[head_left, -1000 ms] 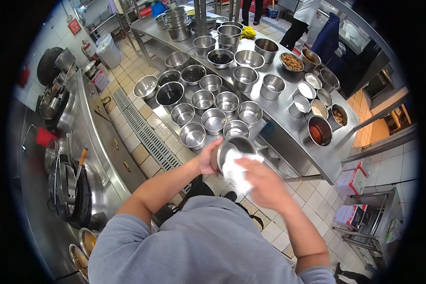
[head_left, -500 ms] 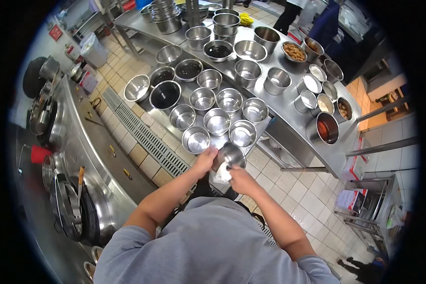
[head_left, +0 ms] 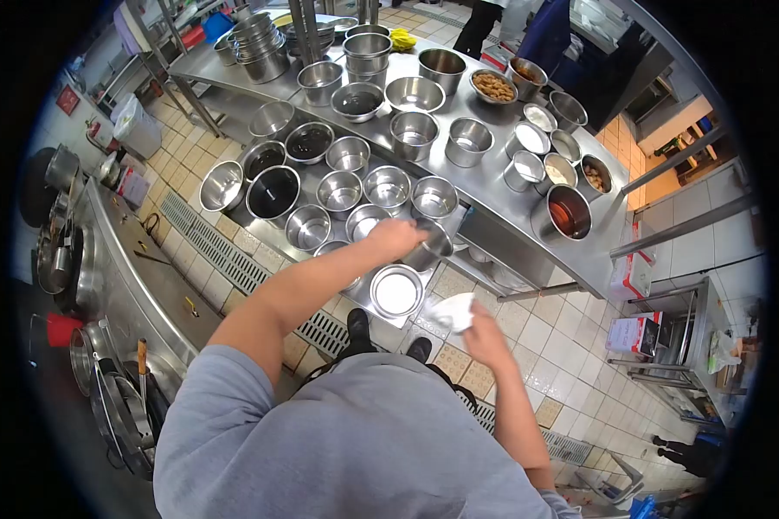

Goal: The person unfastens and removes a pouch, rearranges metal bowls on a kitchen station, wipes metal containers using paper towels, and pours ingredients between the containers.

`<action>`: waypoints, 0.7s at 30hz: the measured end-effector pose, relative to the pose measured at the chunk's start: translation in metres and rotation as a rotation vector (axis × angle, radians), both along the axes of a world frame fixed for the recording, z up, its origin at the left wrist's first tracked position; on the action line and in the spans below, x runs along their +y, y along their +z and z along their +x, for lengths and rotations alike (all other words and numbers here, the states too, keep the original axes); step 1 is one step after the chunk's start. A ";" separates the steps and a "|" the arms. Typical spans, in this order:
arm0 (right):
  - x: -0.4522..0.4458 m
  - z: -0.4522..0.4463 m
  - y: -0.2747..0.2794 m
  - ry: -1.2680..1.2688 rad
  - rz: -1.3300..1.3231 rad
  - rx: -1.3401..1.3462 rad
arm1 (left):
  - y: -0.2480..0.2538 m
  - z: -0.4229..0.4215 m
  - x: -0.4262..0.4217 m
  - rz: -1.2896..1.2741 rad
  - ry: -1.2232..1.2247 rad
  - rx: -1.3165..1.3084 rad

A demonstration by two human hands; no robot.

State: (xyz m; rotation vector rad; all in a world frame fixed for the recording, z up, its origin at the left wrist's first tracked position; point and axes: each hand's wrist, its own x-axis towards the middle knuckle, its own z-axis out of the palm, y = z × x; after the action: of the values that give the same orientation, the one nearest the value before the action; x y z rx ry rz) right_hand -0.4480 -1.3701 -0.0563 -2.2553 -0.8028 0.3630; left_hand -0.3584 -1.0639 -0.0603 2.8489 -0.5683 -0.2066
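My left hand (head_left: 398, 240) reaches across the front of the low steel table and has its fingers closed on the rim of a round stainless steel pot (head_left: 431, 251), which looks tilted. Nearer to me, another steel pot (head_left: 396, 291) stands upright at the table's front corner, bright inside. Off the table to the right, my right hand (head_left: 486, 337) grips a white cloth (head_left: 453, 311), slightly blurred. Several similar pots sit close together beyond my left hand, among them one pot (head_left: 339, 190). My left forearm partly hides a pot at the left.
Pots with dark contents, such as one pot (head_left: 273, 192), stand at the left. Behind runs a higher steel counter (head_left: 511, 221) with a pot of red liquid (head_left: 569, 213) and a bowl of brown food (head_left: 493, 86). Woks (head_left: 117, 402) line the left. A person (head_left: 480, 30) stands far back.
The pot that both hands held now stands on the table's front corner. My left hand has moved onto another pot's rim; my right hand has drawn away rightward with the cloth.
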 end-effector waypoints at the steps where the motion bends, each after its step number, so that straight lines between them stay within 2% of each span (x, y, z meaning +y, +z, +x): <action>1: -0.014 0.003 0.027 -0.101 0.070 0.014 | 0.022 -0.001 -0.010 0.004 -0.005 -0.001; 3: -0.036 0.003 0.055 -0.258 0.346 0.006 | 0.055 -0.003 -0.033 -0.112 -0.017 -0.117; 4: -0.043 0.009 0.069 -0.251 0.353 0.003 | 0.064 -0.001 -0.048 -0.178 -0.102 -0.168; 6: -0.055 0.017 0.084 -0.134 0.092 -0.014 | 0.077 0.004 -0.086 -0.271 -0.283 -0.192; 7: -0.067 0.023 0.077 -0.122 0.099 -0.016 | 0.082 0.011 -0.107 -0.295 -0.376 -0.172; 9: -0.091 0.039 0.047 -0.012 0.094 -0.084 | 0.081 0.015 -0.145 -0.463 -0.350 -0.063; 11: -0.135 0.022 0.005 -0.446 0.400 0.513 | 0.074 0.000 -0.179 -0.649 -0.055 -0.011; 13: -0.179 -0.017 -0.078 -0.782 1.313 0.743 | 0.048 -0.017 -0.196 -0.760 -0.005 0.132; 15: -0.205 -0.061 -0.096 -0.950 1.360 0.808 | -0.035 -0.052 -0.227 -0.947 0.179 0.552; 16: -0.207 -0.058 -0.090 -0.890 1.196 0.796 | -0.029 -0.065 -0.229 -0.944 0.181 0.557; 17: -0.207 -0.048 -0.084 -0.831 1.040 0.774 | -0.013 -0.080 -0.227 -1.167 0.425 0.992; 18: -0.199 -0.030 -0.074 -0.662 0.618 0.620 | -0.002 -0.089 -0.223 -1.358 0.682 1.433; 19: -0.177 -0.014 -0.041 -0.404 0.320 0.472 | -0.003 -0.092 -0.219 -1.359 0.679 1.426; 20: -0.141 -0.004 0.012 -0.116 0.218 0.052 | -0.005 -0.091 -0.208 -1.653 0.478 1.473; 21: -0.119 -0.002 0.055 -0.019 0.053 -0.048 | -0.008 -0.092 -0.200 -1.937 0.256 1.502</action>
State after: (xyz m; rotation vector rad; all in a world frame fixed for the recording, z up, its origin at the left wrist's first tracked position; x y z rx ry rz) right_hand -0.4505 -1.4889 -0.0012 -2.2286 -0.8055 0.2766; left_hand -0.4503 -1.2639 -0.0685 0.4511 0.0925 -0.8913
